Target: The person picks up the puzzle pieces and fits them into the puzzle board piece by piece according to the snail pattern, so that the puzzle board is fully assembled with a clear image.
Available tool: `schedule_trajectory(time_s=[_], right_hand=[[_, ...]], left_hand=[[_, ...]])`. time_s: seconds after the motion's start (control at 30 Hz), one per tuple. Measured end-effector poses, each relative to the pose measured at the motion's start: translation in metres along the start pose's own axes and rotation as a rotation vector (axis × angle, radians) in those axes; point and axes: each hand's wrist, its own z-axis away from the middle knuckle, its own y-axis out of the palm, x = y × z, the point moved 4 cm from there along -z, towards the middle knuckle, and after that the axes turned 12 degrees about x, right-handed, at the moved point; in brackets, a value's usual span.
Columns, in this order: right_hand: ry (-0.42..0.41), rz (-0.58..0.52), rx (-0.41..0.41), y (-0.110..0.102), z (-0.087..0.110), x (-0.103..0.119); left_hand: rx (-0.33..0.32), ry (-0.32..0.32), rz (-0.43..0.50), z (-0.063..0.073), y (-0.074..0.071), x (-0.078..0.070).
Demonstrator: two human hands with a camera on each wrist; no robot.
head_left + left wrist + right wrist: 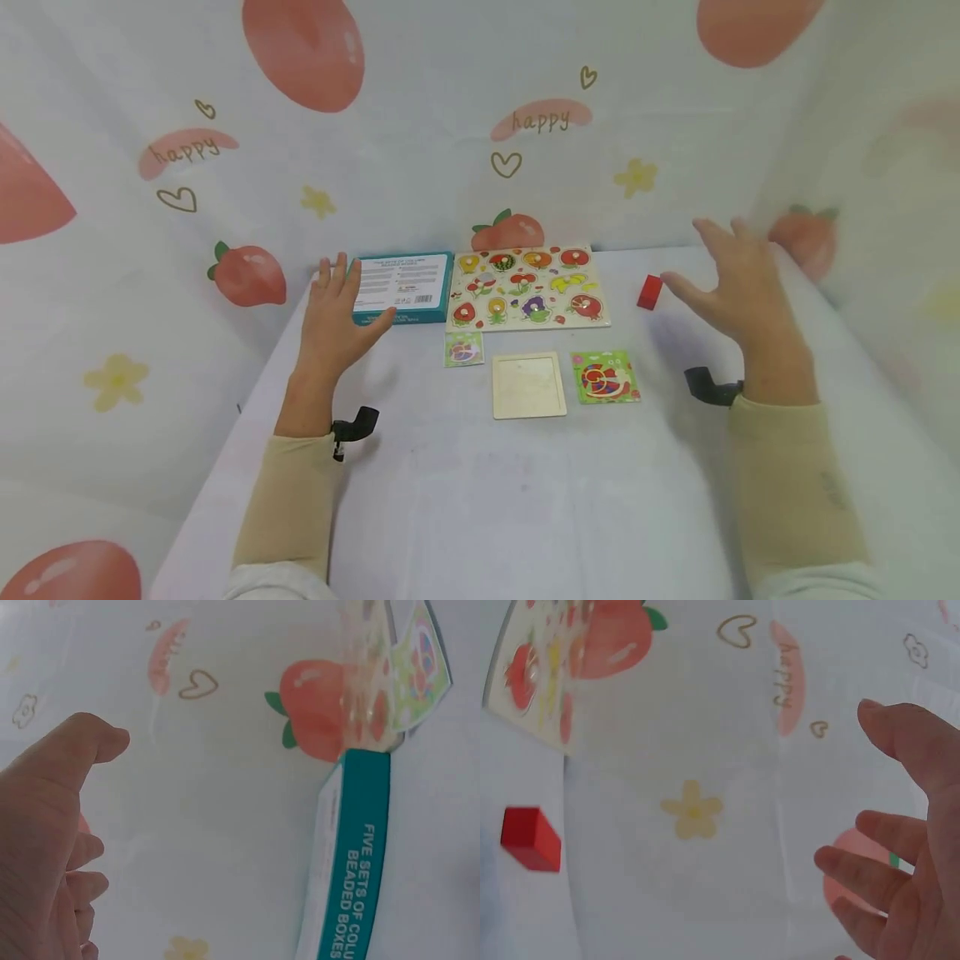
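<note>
On the white table (465, 500), at one o'clock, a red, seemingly wooden block (649, 292) is seen; left hand (331, 321) and right hand (735, 296) are held wide-fingered.

Nearest my left fingers (340, 277) lies the teal cardboard box (401, 287), flat and closed, its white printed panel with a barcode facing up. Just beside it, the wooden fruit puzzle board (517, 323) is covered in bright fruit pieces. Near my right fingers (716, 242), untouched, a small red rectangular block (649, 292) rests on the bench (487, 500), right of the board. Nearer me are a square wooden tray (528, 385), bare inside, a green snail card (606, 379) and a smaller picture card (463, 350).
</note>
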Motion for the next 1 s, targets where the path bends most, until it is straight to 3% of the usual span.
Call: schedule_trajectory(time_s=[0.2,0.43,0.73,0.87,1.0], right_hand=[[0.045,0.000,0.013,0.005,0.002,0.013],[0.011,-0.010,0.009,0.005,0.007,0.028],[-0.123,-0.049,0.004,0.017,0.012,0.053],[-0.143,-0.081,0.015,0.025,0.011,0.057],[-0.128,-0.105,0.068,0.036,0.012,0.060]], left_hand=[[-0.067,0.083,-0.026,0.007,-0.008,-0.025],[-0.157,0.236,0.009,0.015,-0.017,-0.057],[-0.135,0.350,0.056,0.029,-0.015,-0.084],[-0.122,0.390,0.021,0.032,-0.012,-0.095],[-0.090,0.384,0.006,0.033,-0.007,-0.101]])
